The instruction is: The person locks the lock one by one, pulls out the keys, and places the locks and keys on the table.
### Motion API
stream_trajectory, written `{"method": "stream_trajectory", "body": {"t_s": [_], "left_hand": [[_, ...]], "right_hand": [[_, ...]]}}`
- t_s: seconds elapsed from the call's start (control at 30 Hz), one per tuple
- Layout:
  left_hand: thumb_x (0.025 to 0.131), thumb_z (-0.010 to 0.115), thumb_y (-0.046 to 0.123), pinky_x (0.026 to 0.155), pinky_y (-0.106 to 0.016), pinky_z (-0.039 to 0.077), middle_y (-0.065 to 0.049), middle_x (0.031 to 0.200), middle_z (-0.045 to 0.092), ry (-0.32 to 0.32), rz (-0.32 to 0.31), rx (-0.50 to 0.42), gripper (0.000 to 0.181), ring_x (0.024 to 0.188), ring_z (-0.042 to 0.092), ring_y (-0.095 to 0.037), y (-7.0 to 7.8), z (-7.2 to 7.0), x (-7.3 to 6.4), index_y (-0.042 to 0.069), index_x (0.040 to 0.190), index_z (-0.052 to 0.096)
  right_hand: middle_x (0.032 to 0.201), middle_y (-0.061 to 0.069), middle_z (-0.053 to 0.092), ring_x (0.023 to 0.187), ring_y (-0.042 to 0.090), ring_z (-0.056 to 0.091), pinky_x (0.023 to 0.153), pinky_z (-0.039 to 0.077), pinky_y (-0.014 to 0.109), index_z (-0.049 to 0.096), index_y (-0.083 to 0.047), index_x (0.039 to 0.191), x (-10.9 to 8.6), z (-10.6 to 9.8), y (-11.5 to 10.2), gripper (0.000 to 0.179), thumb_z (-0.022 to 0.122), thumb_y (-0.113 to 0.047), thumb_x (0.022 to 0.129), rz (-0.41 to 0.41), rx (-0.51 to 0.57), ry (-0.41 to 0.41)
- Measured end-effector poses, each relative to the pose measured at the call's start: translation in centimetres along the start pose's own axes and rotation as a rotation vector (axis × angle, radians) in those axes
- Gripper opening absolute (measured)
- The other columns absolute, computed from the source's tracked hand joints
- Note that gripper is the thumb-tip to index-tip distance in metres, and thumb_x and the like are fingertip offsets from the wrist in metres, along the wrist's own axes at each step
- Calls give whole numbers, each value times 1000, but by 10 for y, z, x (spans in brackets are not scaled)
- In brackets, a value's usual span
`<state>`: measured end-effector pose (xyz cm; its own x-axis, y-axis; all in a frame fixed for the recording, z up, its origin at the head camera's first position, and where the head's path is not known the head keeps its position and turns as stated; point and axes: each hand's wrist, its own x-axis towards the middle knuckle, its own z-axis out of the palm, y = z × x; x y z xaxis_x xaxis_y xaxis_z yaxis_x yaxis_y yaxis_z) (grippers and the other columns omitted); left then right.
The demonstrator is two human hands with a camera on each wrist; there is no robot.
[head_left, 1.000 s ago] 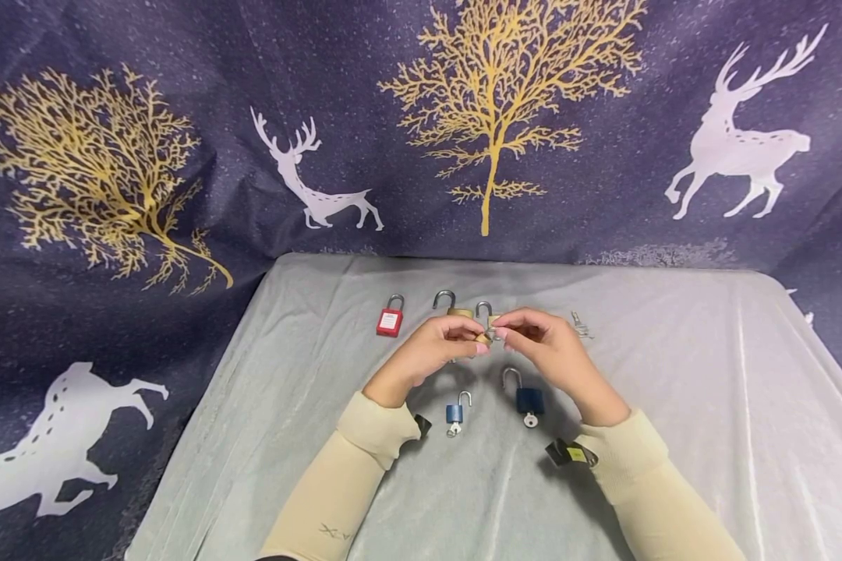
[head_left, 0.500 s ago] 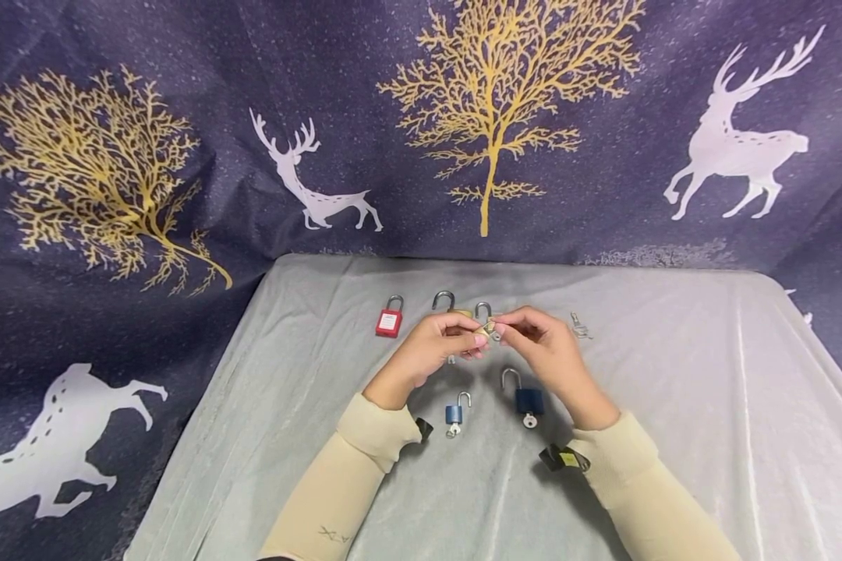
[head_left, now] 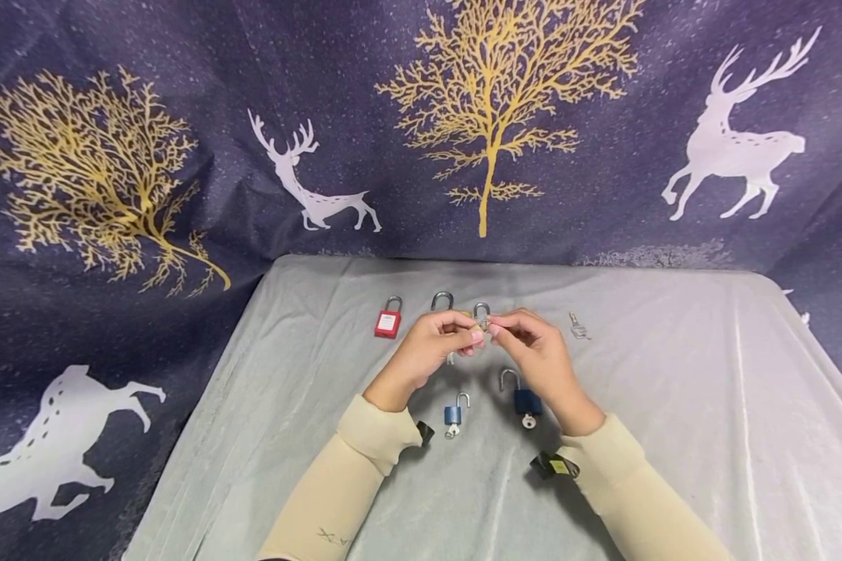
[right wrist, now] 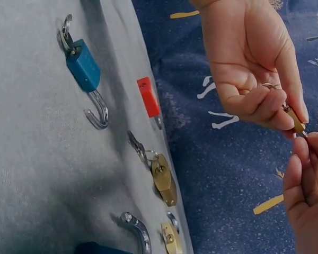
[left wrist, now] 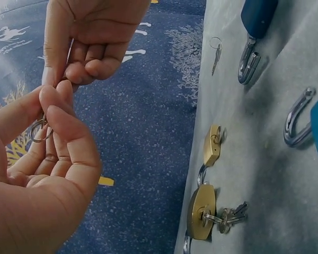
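My left hand (head_left: 429,351) pinches a small brass padlock (right wrist: 296,120) between thumb and fingers, above the far part of the table. A key ring (left wrist: 38,129) hangs out at its lower end in the left wrist view. The right hand (head_left: 533,351) meets the left one fingertip to fingertip. Its thumb and index finger pinch the padlock's silver shackle end (right wrist: 306,134), mostly covered by the fingers. Behind the hands lie a larger brass padlock (left wrist: 201,211) with keys in it and a smaller brass padlock (left wrist: 212,145), both with raised shackles.
A red padlock (head_left: 387,323) lies left of the hands. Nearer sit a small blue padlock (head_left: 452,414) and a larger blue padlock (head_left: 528,402), both unlocked with keys inserted. Loose keys (head_left: 578,326) lie to the right on the grey tablecloth (head_left: 673,389). A patterned curtain (head_left: 407,140) hangs behind.
The right hand has shifted left, closer to the left hand, and its fingertips now cover more of the brass padlock. My left hand stays nearly in place. The padlocks on the table have not moved.
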<state>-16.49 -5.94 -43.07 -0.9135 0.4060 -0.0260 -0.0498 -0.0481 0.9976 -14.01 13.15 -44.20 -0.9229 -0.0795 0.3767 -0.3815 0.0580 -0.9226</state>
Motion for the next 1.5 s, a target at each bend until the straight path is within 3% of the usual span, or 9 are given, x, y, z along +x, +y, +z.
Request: {"method": "stream_trajectory", "body": {"t_s": [0.5, 0.83, 1.07, 1.3, 1.5], "left_hand": [[92, 68, -2, 71, -27, 58, 3, 90, 73, -2, -9, -29, 23, 79, 70, -11, -3, -4, -2, -14, 111, 65], [92, 69, 3, 68, -23, 51, 8, 83, 72, -4, -17, 31, 25, 76, 65, -7, -2, -3, -3, -10, 113, 66], [91, 69, 5, 86, -36, 55, -1, 100, 74, -31, -24, 73, 27, 90, 68, -6, -3, -2, -1, -6, 116, 66], [88, 72, 2, 79, -21, 54, -5, 113, 67, -43, 7, 93, 26, 92, 64, -7, -7, -1, 0, -3, 113, 69], [87, 74, 0, 83, -22, 54, -10, 113, 66, -47, 13, 82, 24, 94, 65, -8, -4, 1, 0, -5, 110, 69]], "right_hand": [[99, 14, 73, 89, 4, 65, 79, 54, 18, 76, -2, 106, -1, 3, -1, 15, 71, -1, 92, -36, -132, -7], [100, 11, 73, 86, 3, 64, 80, 53, 19, 75, -6, 110, 1, -5, -1, 17, 69, -7, 95, -14, -220, -63], [101, 9, 73, 88, 3, 64, 83, 51, 18, 75, -9, 112, 1, -6, -4, 19, 70, -6, 94, -23, -221, -57], [100, 8, 72, 88, 3, 65, 83, 52, 19, 73, -9, 112, 1, -6, -6, 19, 71, -7, 94, -27, -234, -65], [99, 7, 71, 87, 3, 64, 84, 52, 19, 73, -8, 111, 0, -6, -5, 17, 70, -6, 94, -48, -250, -68]]}}
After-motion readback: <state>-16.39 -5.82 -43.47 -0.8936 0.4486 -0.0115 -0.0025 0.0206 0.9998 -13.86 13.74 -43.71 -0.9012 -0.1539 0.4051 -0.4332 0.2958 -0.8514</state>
